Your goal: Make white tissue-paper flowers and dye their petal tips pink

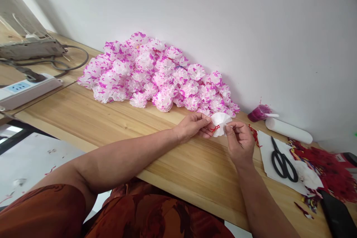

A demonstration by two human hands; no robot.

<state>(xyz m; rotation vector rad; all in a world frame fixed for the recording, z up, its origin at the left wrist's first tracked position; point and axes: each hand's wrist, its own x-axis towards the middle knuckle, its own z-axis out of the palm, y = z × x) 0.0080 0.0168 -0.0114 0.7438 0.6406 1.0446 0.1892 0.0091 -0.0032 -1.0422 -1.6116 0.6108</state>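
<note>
A small white fanned paper flower (221, 119) with a red thread (215, 128) at its middle is held between both hands, just above the wooden table. My left hand (195, 124) pinches its left edge near the thread. From the right, my right hand (240, 139) is closed, thumb against fingers, at the flower's right edge; a thin pale strip or edge shows at those fingertips. Right behind the hands lies a large heap of white paper flowers with magenta-tipped petals (163, 76).
Black scissors (283, 161) lie on white paper (264, 156) at right. Around them are a white roll (288, 130), a cup of purple liquid (258, 113), red material (331, 171) and a black phone-like object (338, 214). Power strips (30, 90) with cables sit at left, and a wall stands behind.
</note>
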